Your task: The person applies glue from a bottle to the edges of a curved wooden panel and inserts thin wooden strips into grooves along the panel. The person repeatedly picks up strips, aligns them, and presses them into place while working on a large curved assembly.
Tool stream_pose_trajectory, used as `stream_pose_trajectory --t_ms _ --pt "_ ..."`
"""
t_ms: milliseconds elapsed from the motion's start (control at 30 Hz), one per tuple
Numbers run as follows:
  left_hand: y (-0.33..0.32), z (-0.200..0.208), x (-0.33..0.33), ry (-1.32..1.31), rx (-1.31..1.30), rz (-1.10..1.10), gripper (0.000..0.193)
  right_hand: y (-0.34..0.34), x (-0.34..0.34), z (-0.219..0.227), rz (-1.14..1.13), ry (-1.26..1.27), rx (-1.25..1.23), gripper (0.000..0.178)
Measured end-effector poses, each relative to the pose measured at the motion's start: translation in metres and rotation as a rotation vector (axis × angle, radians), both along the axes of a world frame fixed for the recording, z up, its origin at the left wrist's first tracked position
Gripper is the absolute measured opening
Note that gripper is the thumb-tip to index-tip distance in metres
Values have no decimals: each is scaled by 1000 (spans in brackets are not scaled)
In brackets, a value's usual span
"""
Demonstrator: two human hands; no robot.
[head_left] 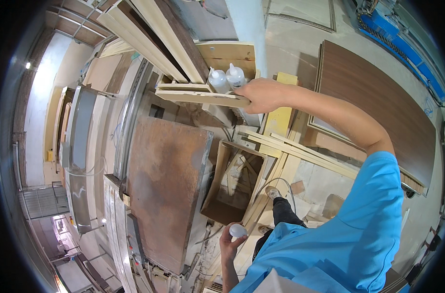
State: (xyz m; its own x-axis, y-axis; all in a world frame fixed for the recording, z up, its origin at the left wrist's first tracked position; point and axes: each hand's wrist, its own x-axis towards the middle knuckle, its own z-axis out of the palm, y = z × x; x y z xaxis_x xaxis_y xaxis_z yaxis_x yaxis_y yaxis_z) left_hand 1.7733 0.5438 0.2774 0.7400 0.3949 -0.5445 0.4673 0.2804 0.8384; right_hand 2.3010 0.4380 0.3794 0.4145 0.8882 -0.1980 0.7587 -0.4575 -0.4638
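Note:
My right hand (265, 94) is stretched far out to a wooden box (203, 96), its curled fingers at the box's near right corner. Right behind those fingers stand two white squeeze bottles with pointed nozzles: a left bottle (218, 81) and a right bottle (235, 76). What the fingertips pinch, if anything, is hidden. Low in the view, close to my body, my left hand (229, 246) is wrapped round a small white rounded plastic container (237, 230). That container is seen nearly end-on, so its full shape does not show.
A rust-brown flat tabletop (166, 180) lies left of centre. Beside it an open carton (217, 205) holds wood offcuts. Long pale wood strips (300, 154) cross the floor near my feet. Brown panels (379, 107) are stacked at right; tall boards (154, 39) lean at the upper left.

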Motion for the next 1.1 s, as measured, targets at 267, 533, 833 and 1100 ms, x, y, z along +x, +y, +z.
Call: stream_pose_trajectory --t_ms 267,533,833,1100 --pt "-11 -15 -9 19 66 -18 63 32 1 0 -48 -98 -211 24" --pt "-22 -16 9 -17 64 -75 68 50 26 10 60 25 -330 34" --pt "-38 -17 8 -216 74 -52 65 68 27 14 -151 96 -415 27" --pt "-47 -25 -42 -242 9 149 65 76 29 26 -46 5 -462 21"
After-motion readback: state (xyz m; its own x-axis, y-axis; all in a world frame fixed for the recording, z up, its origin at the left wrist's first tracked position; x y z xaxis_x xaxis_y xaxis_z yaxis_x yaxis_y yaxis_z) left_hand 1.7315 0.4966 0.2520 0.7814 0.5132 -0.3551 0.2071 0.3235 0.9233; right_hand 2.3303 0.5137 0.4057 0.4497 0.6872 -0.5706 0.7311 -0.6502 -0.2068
